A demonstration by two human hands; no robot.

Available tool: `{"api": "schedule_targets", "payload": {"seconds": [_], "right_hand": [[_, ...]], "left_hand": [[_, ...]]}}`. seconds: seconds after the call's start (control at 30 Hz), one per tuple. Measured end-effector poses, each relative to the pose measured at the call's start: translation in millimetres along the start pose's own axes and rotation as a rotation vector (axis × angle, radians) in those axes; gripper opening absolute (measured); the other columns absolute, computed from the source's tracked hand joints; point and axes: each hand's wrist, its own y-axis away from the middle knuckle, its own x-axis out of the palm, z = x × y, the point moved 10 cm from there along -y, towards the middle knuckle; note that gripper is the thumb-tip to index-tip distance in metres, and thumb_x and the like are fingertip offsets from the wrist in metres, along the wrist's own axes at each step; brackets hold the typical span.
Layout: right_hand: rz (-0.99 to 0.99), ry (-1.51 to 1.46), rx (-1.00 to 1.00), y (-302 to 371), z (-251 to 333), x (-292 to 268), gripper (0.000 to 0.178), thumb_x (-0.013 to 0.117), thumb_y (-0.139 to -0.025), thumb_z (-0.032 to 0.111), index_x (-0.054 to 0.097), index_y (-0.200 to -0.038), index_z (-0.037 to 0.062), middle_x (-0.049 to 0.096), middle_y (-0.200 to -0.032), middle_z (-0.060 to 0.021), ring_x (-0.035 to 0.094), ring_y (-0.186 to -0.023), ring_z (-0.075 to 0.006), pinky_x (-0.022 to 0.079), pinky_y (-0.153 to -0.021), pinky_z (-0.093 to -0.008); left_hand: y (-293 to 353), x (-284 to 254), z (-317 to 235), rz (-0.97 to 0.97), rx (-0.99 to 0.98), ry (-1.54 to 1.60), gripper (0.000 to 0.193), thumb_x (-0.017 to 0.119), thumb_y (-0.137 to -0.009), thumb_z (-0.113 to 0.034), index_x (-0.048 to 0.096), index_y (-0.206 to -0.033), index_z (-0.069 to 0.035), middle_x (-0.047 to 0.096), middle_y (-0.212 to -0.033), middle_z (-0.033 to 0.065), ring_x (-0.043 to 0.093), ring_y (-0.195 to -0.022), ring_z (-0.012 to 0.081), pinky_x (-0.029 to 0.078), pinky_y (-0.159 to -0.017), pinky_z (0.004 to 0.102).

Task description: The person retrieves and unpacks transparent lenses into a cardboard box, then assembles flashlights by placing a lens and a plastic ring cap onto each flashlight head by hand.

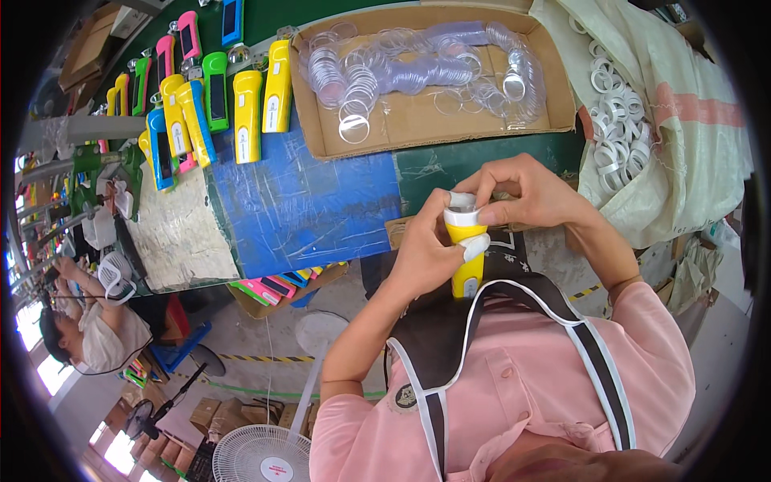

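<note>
See bright torches [275, 88] on the table [442, 173] at the left, then a box [450, 141] of thin clear discs [353, 90]. Next, find the left hand [430, 245] curled around the yellow torch [468, 281], up in front of the apron [438, 323], past the table's edge. Looks light, hard and smooth, so maybe a bit slippery; best to hold just under the wide white top [460, 218]. Might crack if dropped. Then see the right hand [522, 191], thumb and finger close together at the top's rim; cannot tell if pinching anything. Last, spot white rings [614, 149] on a sack [691, 181].
</note>
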Motion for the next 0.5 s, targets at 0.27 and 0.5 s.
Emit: {"api": "schedule_targets", "payload": {"seconds": [0.27,0.5], "right_hand": [[-0.027,-0.168,-0.057,7.5,-11.3,-2.2,0.013,0.074,-0.086,0.007,0.066,-0.092,-0.0005,0.062,-0.125,-0.0196,0.061,-0.111,-0.0196,0.047,-0.099,-0.0337],[0.180,-0.343,-0.186,7.2,-27.8,-0.7,0.008,0.072,-0.086,0.004,0.067,-0.091,-0.0003,0.059,-0.130,-0.0221,0.062,-0.111,-0.0209,0.050,-0.096,-0.0337]], "left_hand": [[-2.0,3.7,2.5,0.027,0.014,-0.009,0.039,0.074,-0.079,0.002,0.050,-0.108,-0.005,0.058,-0.102,0.0031,0.059,-0.097,0.0102,0.049,-0.084,0.0274],[-0.1,10.7,12.6,0.097,0.010,0.025,0.042,0.078,-0.078,0.000,0.051,-0.110,-0.005,0.060,-0.106,0.0050,0.063,-0.101,0.0153,0.053,-0.087,0.0318]]}}
